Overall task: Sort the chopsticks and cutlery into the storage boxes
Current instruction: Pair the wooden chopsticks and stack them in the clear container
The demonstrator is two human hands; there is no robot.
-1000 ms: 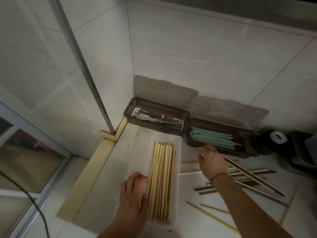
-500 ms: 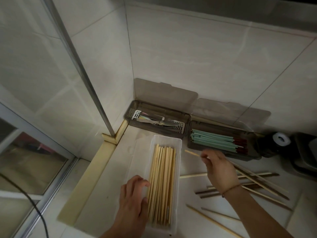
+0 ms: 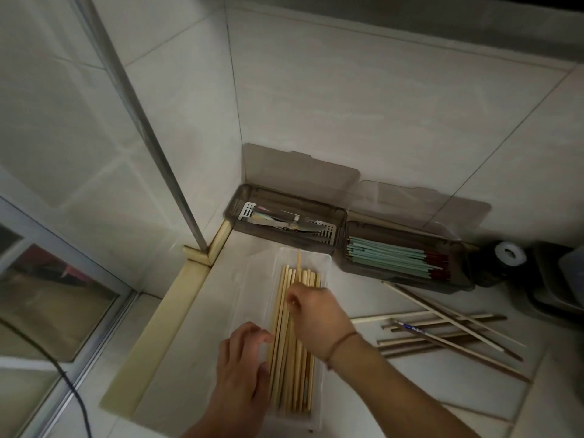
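A clear plastic box (image 3: 325, 263) on the counter holds several light wooden chopsticks (image 3: 286, 358) laid lengthwise. My right hand (image 3: 316, 317) is over the box and pinches one light wooden chopstick (image 3: 299, 263), whose tip points to the far end. My left hand (image 3: 243, 368) rests against the box's left wall with curled fingers. Behind, a dark box (image 3: 284, 197) holds metal cutlery (image 3: 284, 221), and a second dark box (image 3: 455, 279) holds green chopsticks with red ends (image 3: 392, 259). Several loose chopsticks (image 3: 442, 333), light and dark, lie on the counter to the right.
Both dark boxes have their lids (image 3: 300, 165) open against the tiled wall. A black device with a white ring (image 3: 508, 254) stands at the far right. A metal pole (image 3: 151, 137) rises at the corner. A black cable (image 3: 63, 374) runs at the lower left.
My right hand picked up one light chopstick from the loose pile and carried it left over the clear box. My left hand stayed on the box's left side.
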